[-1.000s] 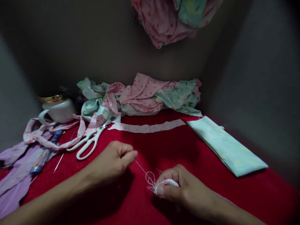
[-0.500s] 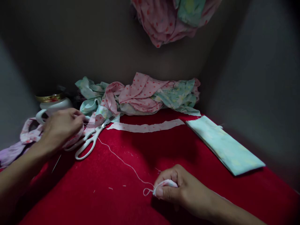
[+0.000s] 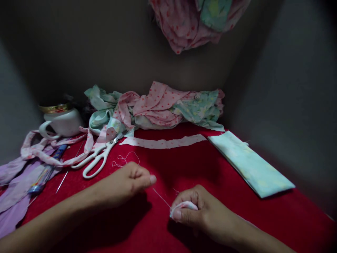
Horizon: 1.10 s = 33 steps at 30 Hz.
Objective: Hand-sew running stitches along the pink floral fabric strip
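Note:
Between thumb and fingers, my right hand (image 3: 201, 212) pinches a small folded piece of fabric (image 3: 187, 205), pale with pink marks, most of it hidden in the palm. A white thread (image 3: 162, 197) runs taut from the fabric's edge to my left hand (image 3: 134, 179), which is closed on it. Whether a needle is in those fingers I cannot tell. Loose thread lies in loops on the red cloth just beyond the left hand. White-handled scissors (image 3: 98, 161) lie behind that hand, blades pointing to the fabric pile.
A crumpled pink and green fabric pile (image 3: 160, 105) lies at the back, with a pale dotted strip (image 3: 168, 143) before it. Folded mint fabric (image 3: 252, 165) is at right. At left are a white mug (image 3: 67, 123), a blue pen (image 3: 60, 151) and purple cloth (image 3: 15, 211).
My left hand has come from beside the mug toward my right hand, drawing the thread short and tight. The small loop at the fabric is gone. My right hand has barely moved.

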Each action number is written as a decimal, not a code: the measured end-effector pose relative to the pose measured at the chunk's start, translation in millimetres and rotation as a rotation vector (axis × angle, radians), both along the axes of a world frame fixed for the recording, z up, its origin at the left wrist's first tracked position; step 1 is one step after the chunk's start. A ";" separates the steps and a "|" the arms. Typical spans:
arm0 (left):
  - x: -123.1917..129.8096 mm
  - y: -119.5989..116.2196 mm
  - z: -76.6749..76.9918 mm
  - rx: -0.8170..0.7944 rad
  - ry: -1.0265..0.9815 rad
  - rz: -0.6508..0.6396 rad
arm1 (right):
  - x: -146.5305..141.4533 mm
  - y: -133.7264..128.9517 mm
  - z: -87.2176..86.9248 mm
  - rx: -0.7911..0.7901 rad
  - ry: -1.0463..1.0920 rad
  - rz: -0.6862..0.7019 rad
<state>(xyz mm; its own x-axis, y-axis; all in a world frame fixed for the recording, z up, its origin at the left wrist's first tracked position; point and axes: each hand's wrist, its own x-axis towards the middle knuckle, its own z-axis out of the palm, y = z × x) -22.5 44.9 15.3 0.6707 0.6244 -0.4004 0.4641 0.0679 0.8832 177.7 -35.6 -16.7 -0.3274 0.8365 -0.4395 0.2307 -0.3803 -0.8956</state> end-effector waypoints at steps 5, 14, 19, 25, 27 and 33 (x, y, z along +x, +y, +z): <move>-11.7 19.7 12.0 0.190 -0.003 0.285 | 0.7 -0.8 -0.6 -0.013 -0.007 -0.006; -15.9 29.0 8.7 0.263 0.064 0.356 | 0.3 -0.3 -0.4 -0.029 0.023 -0.009; -4.3 8.4 5.3 0.218 0.099 0.339 | -2.3 -1.7 0.9 -0.005 0.006 -0.050; 21.9 -48.9 -3.2 0.334 0.317 -0.040 | -6.3 -4.6 1.0 0.049 0.073 -0.124; 23.4 -55.4 -7.9 0.444 0.333 -0.072 | -6.6 -5.3 0.3 0.058 0.080 -0.137; 20.4 -53.9 -8.7 0.500 0.296 -0.050 | -6.7 -6.3 -2.6 0.075 0.106 -0.140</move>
<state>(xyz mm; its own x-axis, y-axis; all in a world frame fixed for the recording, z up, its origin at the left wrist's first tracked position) -2.0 -9.0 6.6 0.6087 0.7561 -0.2405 0.6882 -0.3522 0.6343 171.0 -41.9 -19.3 -0.2463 0.9063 -0.3435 0.0830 -0.3334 -0.9391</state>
